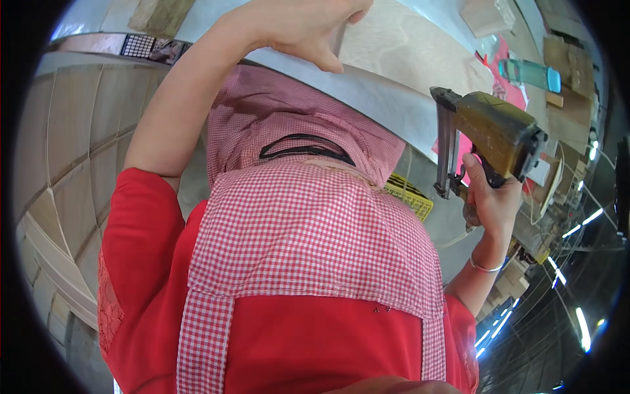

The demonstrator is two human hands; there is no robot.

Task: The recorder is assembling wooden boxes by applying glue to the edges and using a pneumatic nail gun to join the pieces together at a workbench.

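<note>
My right hand [492, 200] is wrapped round the grip of a pneumatic nail gun [495, 125] with a worn yellow-brown body. The gun is held up beside the table's near edge, its dark magazine pointing down. At the top of the view my left hand [295, 29] reaches over the table, thumb and fingers bent round the edge of a wooden board [340, 39]. Its far fingers are partly cut off by the picture's rim. Beyond that hand a pale plywood panel [407, 49] lies flat on the grey-white tabletop [367, 88].
On the table's right are a pink sheet [515, 92], a teal bottle [531, 74] and a wood block [487, 16]. Another block [161, 14] sits at the upper left. Stacked panels [79, 125] stand left of me. A yellow crate [408, 196] is under the table.
</note>
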